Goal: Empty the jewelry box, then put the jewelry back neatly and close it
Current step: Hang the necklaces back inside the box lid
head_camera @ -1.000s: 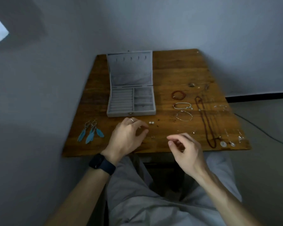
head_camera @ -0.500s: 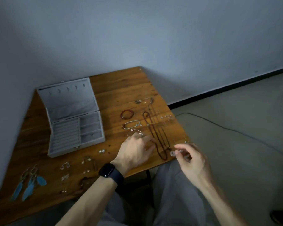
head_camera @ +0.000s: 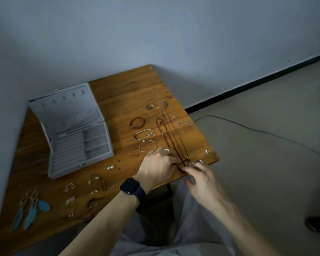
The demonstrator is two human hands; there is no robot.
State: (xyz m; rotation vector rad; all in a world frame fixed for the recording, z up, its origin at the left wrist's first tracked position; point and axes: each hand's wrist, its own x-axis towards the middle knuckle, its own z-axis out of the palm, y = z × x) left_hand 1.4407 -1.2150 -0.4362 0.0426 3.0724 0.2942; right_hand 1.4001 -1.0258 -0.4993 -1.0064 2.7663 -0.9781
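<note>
Jewelry box [head_camera: 78, 143], grey and felt-lined, stands open on the worn plank counter [head_camera: 133, 89] against a plain grey wall [head_camera: 155, 34]. The right hand [head_camera: 201, 180] pinches the near end of the beaded red-brown necklace [head_camera: 168, 141]. The left hand [head_camera: 157, 167] rests beside it, its grip unclear.

A wooden desk [head_camera: 133, 93] is set against a grey wall [head_camera: 155, 34]. A dark cable [head_camera: 215, 116] is laid across the floor [head_camera: 266, 172], which is edged by black skirting [head_camera: 248, 86].

Matt grey velvet jewelry box [head_camera: 76, 145], worn wooden table [head_camera: 133, 93].
</note>
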